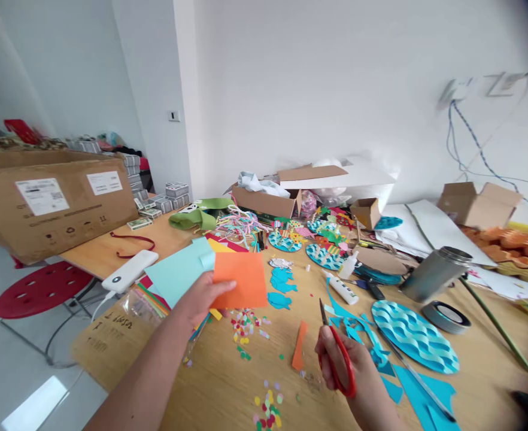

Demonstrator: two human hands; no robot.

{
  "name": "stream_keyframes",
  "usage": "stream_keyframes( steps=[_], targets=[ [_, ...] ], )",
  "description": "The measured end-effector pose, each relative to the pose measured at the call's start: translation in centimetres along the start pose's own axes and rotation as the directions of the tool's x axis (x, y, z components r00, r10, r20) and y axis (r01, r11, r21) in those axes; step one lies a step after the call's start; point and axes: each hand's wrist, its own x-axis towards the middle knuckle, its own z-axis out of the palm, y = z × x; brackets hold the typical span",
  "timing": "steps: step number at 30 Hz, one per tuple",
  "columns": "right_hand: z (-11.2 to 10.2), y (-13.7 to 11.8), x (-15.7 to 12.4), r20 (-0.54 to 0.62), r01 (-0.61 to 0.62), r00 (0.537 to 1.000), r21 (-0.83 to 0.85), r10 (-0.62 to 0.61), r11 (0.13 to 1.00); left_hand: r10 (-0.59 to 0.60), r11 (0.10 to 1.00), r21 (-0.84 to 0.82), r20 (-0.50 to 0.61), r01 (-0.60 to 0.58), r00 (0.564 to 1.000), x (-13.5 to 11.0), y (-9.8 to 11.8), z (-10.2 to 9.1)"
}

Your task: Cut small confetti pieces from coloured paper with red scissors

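Note:
My left hand [208, 294] grips a square sheet of orange paper [246, 278] by its left edge, thumb on top. Beneath and behind it lie light-blue sheets [174, 272] and other coloured paper. In my right hand [347, 365] is a pair of scissors [349, 374] with red handles, its dark blades pointing up and away and looking closed. A narrow orange paper strip [299, 347] rests on the table just left of the scissors. Blue paper fish [279, 301] lie in a column right of the orange sheet. Small coloured paper dots [246, 323] are scattered below it.
On the right are a wavy blue oval [414, 335], a tape roll [446, 315], a metal flask [437, 274], blue offcuts [425, 395] and glue bottles [342, 289]. A power bank [130, 270] sits at the left edge. A large cardboard box [52, 197] and red stool [42, 287] stand left.

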Motion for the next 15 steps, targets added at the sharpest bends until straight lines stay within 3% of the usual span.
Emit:
stream_keyframes(
  steps=[4,7,8,10,12,13,15],
  targets=[
    [-0.2,-0.1,-0.1,-0.076,0.004,0.997,0.038,-0.001,0.999,0.041,0.956,0.288,-0.305,0.051,0.952,0.6,1.4,-4.8],
    [-0.3,-0.5,-0.2,-0.161,0.047,0.987,0.109,-0.029,0.993,-0.004,0.861,0.465,-0.401,0.207,0.916,0.8,1.6,-8.2],
    [-0.3,-0.7,-0.3,-0.191,0.064,0.981,0.127,-0.039,0.990,0.002,0.776,0.568,-0.437,0.274,0.900,0.7,1.6,-9.1],
    [-0.3,-1.1,-0.3,-0.248,0.081,0.968,0.168,-0.038,0.983,0.127,0.448,0.795,-0.510,0.410,0.851,0.4,1.8,-10.3],
    [-0.3,-1.4,-0.5,-0.319,0.142,0.945,0.204,-0.072,0.969,0.422,0.122,0.891,-0.445,0.437,0.790,-0.1,2.1,-10.1],
    [-0.3,-1.6,-0.5,-0.350,0.157,0.934,0.211,-0.075,0.965,0.533,0.032,0.909,-0.367,0.415,0.763,-0.3,2.3,-9.4],
    [-0.3,-1.8,-0.6,-0.399,0.182,0.913,0.220,-0.082,0.958,0.626,-0.032,0.964,-0.186,0.263,0.757,-0.5,2.4,-6.7]
  ],
)
